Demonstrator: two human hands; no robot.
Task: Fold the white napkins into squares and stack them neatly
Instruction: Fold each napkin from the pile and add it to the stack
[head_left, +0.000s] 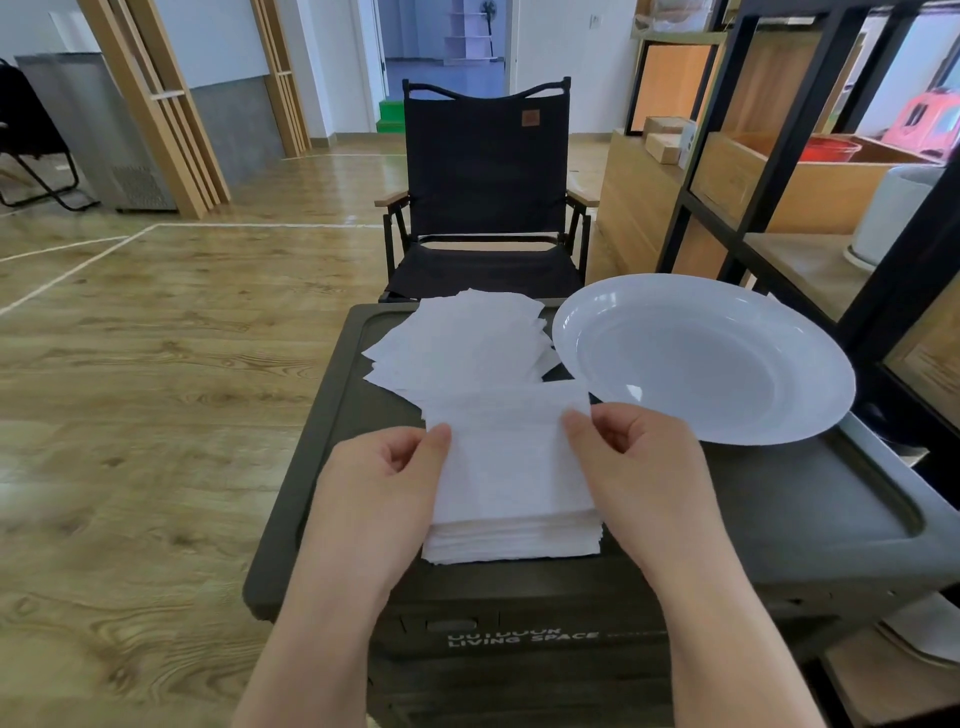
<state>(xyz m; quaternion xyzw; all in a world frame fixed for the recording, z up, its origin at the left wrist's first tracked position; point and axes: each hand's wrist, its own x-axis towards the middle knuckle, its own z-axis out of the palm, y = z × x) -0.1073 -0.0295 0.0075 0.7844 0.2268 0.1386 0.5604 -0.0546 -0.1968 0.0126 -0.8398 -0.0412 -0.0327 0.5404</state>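
Note:
A thick pile of white napkins (511, 535) lies near the front of the dark box lid (779, 499). The top napkin (511, 457) is lifted at its far edge. My left hand (384, 467) pinches its left side between thumb and fingers. My right hand (631, 452) pinches its right side the same way. Behind it, a looser, fanned-out pile of white napkins (462, 343) lies at the far edge of the lid.
A large white plate (701, 358) sits on the right of the lid, overhanging its edge. A black folding chair (485, 192) stands just beyond the box. Black-framed wooden shelves (779, 156) rise on the right. Wooden floor lies to the left.

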